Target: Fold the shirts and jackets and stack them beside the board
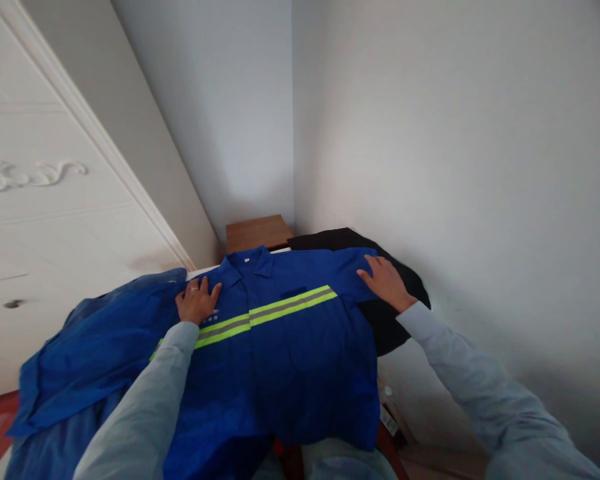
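Observation:
A blue work jacket (300,360) lies spread front side up, its collar at the far edge and a yellow-green and grey reflective stripe across the chest. My left hand (198,301), with a ring on one finger, rests flat on the jacket's shoulder left of the collar, fingers spread. On the sleeve at the right lies my right hand (386,280), also with fingers apart. Neither hand grips the cloth. The jacket's other sleeve (100,347) stretches out to the left, over darker blue denim (65,447).
Black cloth (397,327) lies under the right sleeve, close to the wall (460,167). A white wardrobe (70,220) with carved trim stands at the left. In the far corner is a brown wooden cabinet (257,233). A box (393,423) sits low at the right.

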{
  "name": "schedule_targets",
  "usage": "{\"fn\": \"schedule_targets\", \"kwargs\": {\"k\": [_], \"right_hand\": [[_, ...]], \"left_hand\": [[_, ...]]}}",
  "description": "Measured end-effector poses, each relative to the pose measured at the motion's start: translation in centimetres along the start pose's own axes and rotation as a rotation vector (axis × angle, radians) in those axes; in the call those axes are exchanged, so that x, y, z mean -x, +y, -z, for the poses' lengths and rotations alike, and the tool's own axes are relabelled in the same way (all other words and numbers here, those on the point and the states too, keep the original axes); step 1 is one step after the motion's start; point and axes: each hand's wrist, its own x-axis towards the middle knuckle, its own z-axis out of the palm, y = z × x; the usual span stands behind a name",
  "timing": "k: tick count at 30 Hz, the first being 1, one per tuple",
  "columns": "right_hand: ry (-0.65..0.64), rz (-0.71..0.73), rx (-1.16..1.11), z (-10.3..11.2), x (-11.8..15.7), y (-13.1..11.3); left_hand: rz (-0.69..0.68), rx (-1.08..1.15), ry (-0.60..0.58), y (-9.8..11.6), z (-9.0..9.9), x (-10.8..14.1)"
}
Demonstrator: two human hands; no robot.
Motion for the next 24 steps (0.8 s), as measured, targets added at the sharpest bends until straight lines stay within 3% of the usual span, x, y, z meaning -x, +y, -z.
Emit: {"fn": "schedule_targets", "kwargs": {"k": [3,6,9,18,24], "right_hand": [[-0.133,-0.341,-0.044,1.2,-0.1,4.0],[-0.302,-0.441,-0.297,1.5,0.0,6.5],[-0.370,-0.481,-0.466,1.5,-0.1,7.4],[-0.246,-0.445,-0.471,1.5,-2.2,7.2],[-0.147,-0.419,-0.423,1.4,-1.5,6.8]], "left_hand": [[0.006,0.011,-0.010,0.0,0.0,-0.1],[-0.003,0.017,-0.012,0.0,0.0,-0.1],[-0.004,0.018,-0.007,-0.1,0.0,-0.1],[0.006,0.020,-0.004,0.0,0.2,0.1],[0.003,0.032,-0.004,0.0,0.2,0.0]]}}
